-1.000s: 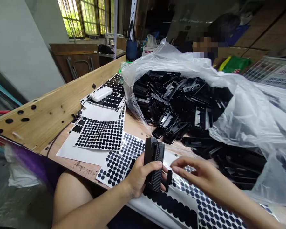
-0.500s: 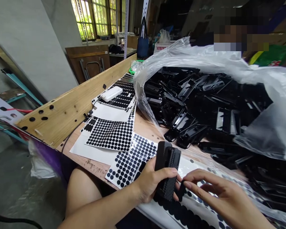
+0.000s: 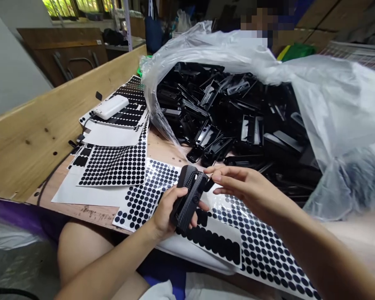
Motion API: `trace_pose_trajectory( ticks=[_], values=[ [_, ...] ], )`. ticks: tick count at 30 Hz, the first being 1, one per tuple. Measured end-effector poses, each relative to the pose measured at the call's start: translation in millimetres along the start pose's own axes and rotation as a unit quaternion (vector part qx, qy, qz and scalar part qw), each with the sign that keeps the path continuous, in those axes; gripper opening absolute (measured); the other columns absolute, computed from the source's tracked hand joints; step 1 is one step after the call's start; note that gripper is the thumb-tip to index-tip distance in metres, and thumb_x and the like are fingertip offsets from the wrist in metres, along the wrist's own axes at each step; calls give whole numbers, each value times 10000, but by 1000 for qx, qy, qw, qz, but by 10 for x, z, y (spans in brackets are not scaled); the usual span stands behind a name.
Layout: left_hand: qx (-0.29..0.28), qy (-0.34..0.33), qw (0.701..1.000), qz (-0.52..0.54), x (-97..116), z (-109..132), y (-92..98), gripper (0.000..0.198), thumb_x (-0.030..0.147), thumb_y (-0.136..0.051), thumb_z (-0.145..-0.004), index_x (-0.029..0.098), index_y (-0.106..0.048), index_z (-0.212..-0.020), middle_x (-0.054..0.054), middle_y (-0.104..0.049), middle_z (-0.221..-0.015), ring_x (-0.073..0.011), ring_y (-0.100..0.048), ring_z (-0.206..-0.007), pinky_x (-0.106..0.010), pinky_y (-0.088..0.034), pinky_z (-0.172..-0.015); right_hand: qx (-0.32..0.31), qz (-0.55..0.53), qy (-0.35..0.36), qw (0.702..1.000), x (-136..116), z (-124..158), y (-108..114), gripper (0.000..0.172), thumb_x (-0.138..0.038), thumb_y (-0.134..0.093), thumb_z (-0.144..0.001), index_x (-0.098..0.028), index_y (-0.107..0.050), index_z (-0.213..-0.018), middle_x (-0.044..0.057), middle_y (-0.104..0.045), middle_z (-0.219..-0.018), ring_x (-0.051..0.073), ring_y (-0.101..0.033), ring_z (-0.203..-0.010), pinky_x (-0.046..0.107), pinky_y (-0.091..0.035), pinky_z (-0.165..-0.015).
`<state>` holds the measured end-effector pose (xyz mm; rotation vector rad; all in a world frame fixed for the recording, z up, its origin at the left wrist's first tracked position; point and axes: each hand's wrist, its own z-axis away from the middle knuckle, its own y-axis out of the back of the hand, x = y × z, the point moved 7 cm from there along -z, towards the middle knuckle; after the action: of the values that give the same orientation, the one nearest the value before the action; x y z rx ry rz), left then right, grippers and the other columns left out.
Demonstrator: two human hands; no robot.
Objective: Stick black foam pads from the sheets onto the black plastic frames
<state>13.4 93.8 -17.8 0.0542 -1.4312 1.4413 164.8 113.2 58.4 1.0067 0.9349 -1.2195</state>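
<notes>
My left hand (image 3: 165, 210) is closed around a black plastic case with a carbon-weave face (image 3: 189, 196), held tilted over the sticker sheets. My right hand (image 3: 240, 187) reaches to the case's upper end, thumb and forefinger pinched on a small black oval sticker (image 3: 208, 184) at that end. Beneath both hands lies a white sheet of black round and oval stickers (image 3: 253, 246). More dot sheets (image 3: 115, 164) lie to the left.
A large clear plastic bag (image 3: 325, 104) full of black plastic parts (image 3: 225, 112) fills the table's right and back. A white power bank (image 3: 111, 107) rests on far sheets. A wooden board (image 3: 34, 129) walls the left edge. Another person sits behind the bag.
My right hand has risen from the sticker sheet to the top end of the case, bringing a small sticker. The case has tilted over. The view has swung left and down.
</notes>
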Motion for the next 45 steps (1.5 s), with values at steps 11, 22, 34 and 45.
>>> trace_pose_trajectory(
  ticks=[11, 22, 34, 45],
  values=[
    [-19, 22, 999, 18, -26, -16, 1, 490, 501, -563, -851, 46, -735, -911, -176, -772, -843, -130, -591, -438, -228, -430, -419, -26, 13, 16, 999, -33, -14, -126, 390, -595, -860, -678, -221, -759, -725, 86, -766, -1129, 279, -673, -1031, 356, -535, -827],
    [-26, 16, 1000, 4, -36, -12, 7, 515, 520, -539, -865, 46, -739, -834, -212, -778, -861, -135, -612, -464, -219, -437, -433, -20, 35, 26, 999, -33, -16, -130, 369, -579, -872, -670, -227, -764, -703, 75, -755, -979, 300, -669, -1011, 362, -532, -818],
    [-27, 5, 1000, 5, -14, -10, -8, 494, 521, -579, -848, 55, -738, -803, -204, -780, -870, -132, -612, -449, -214, -436, -404, -14, 103, 75, 992, -50, -25, -89, 405, -619, -809, -760, -217, -765, -775, 93, -771, -1083, 317, -676, -1062, 411, -522, -915],
    [-22, -3, 1000, 12, -7, -16, -8, 480, 507, -590, -850, 52, -744, -834, -188, -777, -847, -125, -601, -432, -210, -431, -398, 33, 166, 139, 976, -186, 32, -132, 450, -668, -760, -774, -218, -757, -779, 104, -766, -992, 306, -694, -1003, 418, -578, -856]
  ],
)
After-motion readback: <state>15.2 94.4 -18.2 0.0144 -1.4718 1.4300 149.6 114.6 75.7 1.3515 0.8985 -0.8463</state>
